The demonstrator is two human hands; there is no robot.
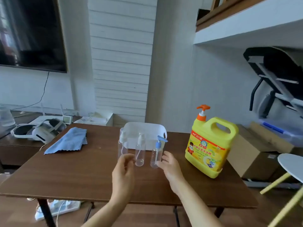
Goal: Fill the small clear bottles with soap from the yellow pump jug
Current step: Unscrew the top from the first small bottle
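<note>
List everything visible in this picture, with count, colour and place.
table: one, brown, centre
basket: one, white, back of table
small clear bottles: three, clear, in a row before the basket
yellow pump jug: one, yellow, orange pump, table's right side
cloth: one, blue, table's left side
headset: one, white, left of table
screen: one, black, wall, upper left
cardboard box: one, brown, right of table
power strip: one, white, floor under table
left hand: one, by the left bottle's base, grip unclear
right hand: one, at the blue-pump bottle, grip unclear
</note>
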